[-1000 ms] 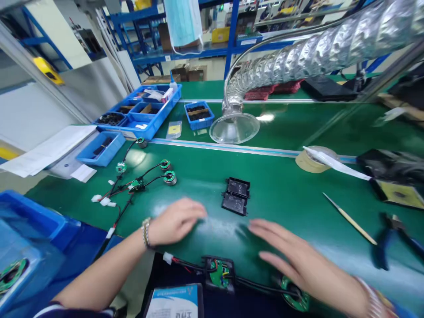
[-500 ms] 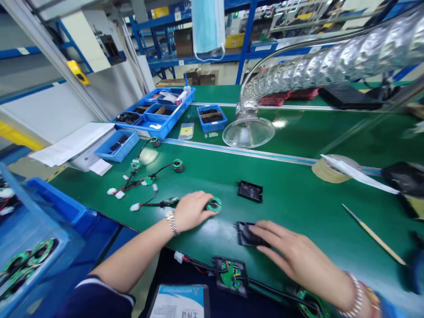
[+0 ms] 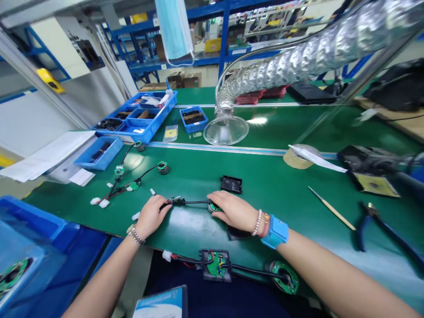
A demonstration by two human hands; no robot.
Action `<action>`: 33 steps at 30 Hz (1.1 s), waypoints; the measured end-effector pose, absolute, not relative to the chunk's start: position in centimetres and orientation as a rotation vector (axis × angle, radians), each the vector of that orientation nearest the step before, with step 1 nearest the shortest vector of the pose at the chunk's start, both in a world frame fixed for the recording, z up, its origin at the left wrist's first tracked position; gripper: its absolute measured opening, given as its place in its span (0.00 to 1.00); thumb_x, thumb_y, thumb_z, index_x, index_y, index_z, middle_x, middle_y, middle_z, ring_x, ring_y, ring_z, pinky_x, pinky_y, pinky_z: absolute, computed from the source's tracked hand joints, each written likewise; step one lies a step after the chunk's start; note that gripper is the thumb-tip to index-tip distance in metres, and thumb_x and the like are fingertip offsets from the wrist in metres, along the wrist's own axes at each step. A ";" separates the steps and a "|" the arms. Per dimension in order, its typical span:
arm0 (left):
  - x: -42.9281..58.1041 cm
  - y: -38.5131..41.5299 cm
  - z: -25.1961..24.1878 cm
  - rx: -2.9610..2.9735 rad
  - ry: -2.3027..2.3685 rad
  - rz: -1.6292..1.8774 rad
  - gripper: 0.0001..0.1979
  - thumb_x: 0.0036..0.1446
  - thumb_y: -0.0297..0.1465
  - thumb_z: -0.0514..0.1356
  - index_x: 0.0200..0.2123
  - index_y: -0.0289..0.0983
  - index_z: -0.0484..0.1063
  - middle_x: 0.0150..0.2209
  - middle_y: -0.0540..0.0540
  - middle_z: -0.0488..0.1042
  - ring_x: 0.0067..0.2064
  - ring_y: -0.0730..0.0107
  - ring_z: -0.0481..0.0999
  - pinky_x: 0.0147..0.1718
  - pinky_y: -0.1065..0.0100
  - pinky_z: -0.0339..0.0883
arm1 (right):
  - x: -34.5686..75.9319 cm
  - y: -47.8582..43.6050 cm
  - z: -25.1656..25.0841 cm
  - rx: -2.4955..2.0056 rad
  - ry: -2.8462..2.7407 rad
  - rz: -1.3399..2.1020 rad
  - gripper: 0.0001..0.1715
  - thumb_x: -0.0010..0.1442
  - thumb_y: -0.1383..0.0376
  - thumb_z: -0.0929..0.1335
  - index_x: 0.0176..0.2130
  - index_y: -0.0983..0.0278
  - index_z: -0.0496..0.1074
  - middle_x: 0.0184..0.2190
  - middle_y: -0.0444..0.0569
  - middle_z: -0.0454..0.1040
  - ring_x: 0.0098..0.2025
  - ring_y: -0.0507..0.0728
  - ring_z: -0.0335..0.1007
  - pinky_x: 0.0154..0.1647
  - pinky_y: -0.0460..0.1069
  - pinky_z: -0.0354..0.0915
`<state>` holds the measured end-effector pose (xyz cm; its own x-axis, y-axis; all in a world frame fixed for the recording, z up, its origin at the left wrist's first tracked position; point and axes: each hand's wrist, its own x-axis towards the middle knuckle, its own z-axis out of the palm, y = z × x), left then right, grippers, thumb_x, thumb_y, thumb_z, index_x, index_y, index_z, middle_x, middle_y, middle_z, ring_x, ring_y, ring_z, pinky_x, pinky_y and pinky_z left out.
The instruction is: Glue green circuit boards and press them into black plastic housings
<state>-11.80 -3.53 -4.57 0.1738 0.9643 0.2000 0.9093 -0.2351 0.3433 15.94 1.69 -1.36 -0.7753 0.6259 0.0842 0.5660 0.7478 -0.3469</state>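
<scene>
A wired circuit-board assembly lies across the green bench in front of me. My left hand (image 3: 153, 217) pinches its black cable beside the small circuit board (image 3: 175, 201). At the cable's other end, my right hand (image 3: 233, 210) grips the round green circuit board (image 3: 213, 206), its fingers covering part of it. Under the right palm a black plastic cover (image 3: 236, 233) is partly hidden. Beyond that hand lies another black plastic cover (image 3: 231, 183). Nearest me, a black housing (image 3: 216, 265) holds a green board, with a cable running to a second round board (image 3: 285, 277).
Two similar wired assemblies (image 3: 134, 185) lie at the left, near a blue bin (image 3: 99, 152). A clear fume-extraction hood (image 3: 226, 131) hangs over the bench. To the right are a tape roll (image 3: 301, 157), a wooden-handled pick (image 3: 331, 207) and blue-handled cutters (image 3: 372, 211).
My right hand has left the black cover and taken hold of the round board. My left hand has shifted left from the round board to the cable. The view has turned rightward.
</scene>
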 end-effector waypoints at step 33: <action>0.0 0.8 -2.6 1.881 0.826 0.343 0.18 0.60 0.37 0.48 0.24 0.33 0.68 0.20 0.51 0.66 0.23 0.76 0.63 0.25 0.75 0.58 | 20.8 -0.5 -0.7 -1.024 -2.453 0.502 0.22 0.51 0.75 0.66 0.47 0.70 0.63 0.40 0.56 0.68 0.45 0.60 0.63 0.46 0.56 0.64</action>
<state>0.04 0.84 -2.62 0.7251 0.6773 -0.1245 0.3904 -0.2553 0.8845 20.79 -0.51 -0.69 -0.6331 0.7329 0.2489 0.5761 0.6609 -0.4808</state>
